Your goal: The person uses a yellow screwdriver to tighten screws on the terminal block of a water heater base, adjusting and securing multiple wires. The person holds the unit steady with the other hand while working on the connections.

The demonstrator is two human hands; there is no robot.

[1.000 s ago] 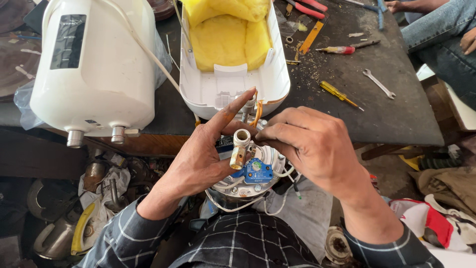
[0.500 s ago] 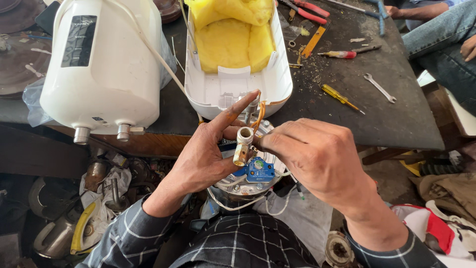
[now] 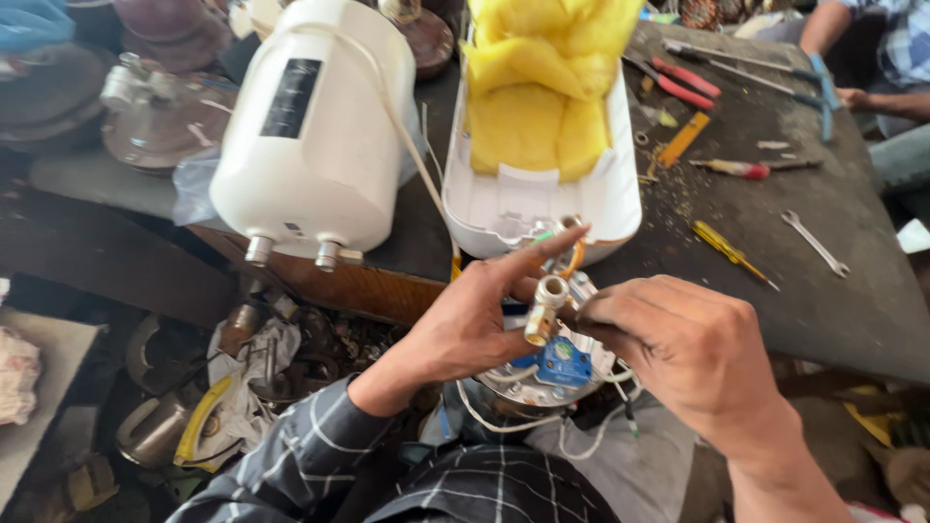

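We see a glossy white plastic water heater (image 3: 315,145), rough yellow foam (image 3: 542,97) in a smooth white shell (image 3: 523,208), a shiny brass pipe fitting (image 3: 544,308), and a matt, dusty dark table (image 3: 775,281).

Near centre: brass fitting (image 3: 544,308) between left hand (image 3: 465,324) and right hand (image 3: 683,339), above the round heater plate (image 3: 547,373). Farther, on the desk (image 3: 775,291): water heater tank (image 3: 315,136) left, open heater shell (image 3: 542,199) right of it. Far right: wrench (image 3: 816,244), screwdrivers (image 3: 731,254), pliers (image 3: 678,82).
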